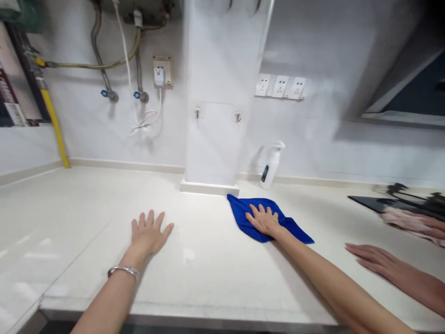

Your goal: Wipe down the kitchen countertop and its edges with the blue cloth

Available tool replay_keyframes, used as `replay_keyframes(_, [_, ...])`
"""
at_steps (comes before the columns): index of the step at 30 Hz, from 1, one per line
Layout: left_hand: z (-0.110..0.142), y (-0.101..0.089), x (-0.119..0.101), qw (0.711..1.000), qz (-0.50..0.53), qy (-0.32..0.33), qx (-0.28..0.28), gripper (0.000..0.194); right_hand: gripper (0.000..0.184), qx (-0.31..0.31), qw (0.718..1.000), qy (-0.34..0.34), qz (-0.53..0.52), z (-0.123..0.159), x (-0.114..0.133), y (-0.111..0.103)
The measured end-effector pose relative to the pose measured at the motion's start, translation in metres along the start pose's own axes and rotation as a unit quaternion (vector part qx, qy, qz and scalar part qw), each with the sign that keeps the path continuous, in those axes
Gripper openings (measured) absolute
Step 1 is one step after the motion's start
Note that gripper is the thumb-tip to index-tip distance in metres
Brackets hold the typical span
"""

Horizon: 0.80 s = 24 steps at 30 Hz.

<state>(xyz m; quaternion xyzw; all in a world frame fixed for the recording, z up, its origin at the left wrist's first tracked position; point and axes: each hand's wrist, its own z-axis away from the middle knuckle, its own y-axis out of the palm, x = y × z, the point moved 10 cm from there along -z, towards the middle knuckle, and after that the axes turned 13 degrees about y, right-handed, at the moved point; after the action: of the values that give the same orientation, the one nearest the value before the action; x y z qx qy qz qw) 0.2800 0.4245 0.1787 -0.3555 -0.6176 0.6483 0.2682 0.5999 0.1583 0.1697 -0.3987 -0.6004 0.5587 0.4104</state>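
The thin, bright blue cloth [243,217] lies on the glossy white surface [194,273], right of centre, just to the near side of the square white pillar [212,144] and the white pump bottle [270,172]. The person's right hand [266,222] is palm down on top of it, open with the fingers spread; it's resting on the cloth rather than pinching it. The left hand [148,235] is open too, fingers fanned on the bare surface, with no object in it.

As for handling, the cloth looks super light and floppy, probably microfibre or similar, so nothing fragile there. It likely bunches or folds under sideways pressure, and the smooth surface probably lets it slide pretty easily. Can't tell if it's damp, which would change the drag. A flat palm near the middle seems the best hold for moving it around; for lifting, the loose corner at the near right or the pointed one at the far left looks easiest to pinch.

Over to the right, another person's hand [380,262] is well apart from the cloth, near a crumpled pale pink cloth [405,220].
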Motion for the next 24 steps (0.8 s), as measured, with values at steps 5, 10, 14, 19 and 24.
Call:
replay_keyframes(5, [0.001,0.002,0.001,1.0,0.011,-0.007,0.006,0.076,0.07,0.007,1.0,-0.013,0.003,-0.002,0.076,-0.002])
replay_keyframes(10, [0.0,0.005,0.0,1.0,0.0,-0.005,0.01,0.075,0.073,0.003,0.996,-0.088,-0.021,0.017,0.17,-0.004])
replay_keyframes(14, [-0.003,0.006,0.002,1.0,-0.01,-0.017,0.01,0.067,0.07,0.025,0.97,-0.24,-0.041,0.059,0.243,-0.006])
replay_keyframes(19, [-0.01,-0.003,0.009,0.997,0.06,-0.035,-0.025,0.071,0.066,0.053,0.926,-0.369,-0.056,0.115,0.28,-0.008])
replay_keyframes(24, [-0.017,-0.012,0.024,0.985,0.143,-0.05,-0.084,0.079,0.068,0.058,0.893,-0.441,-0.071,0.167,0.252,-0.014])
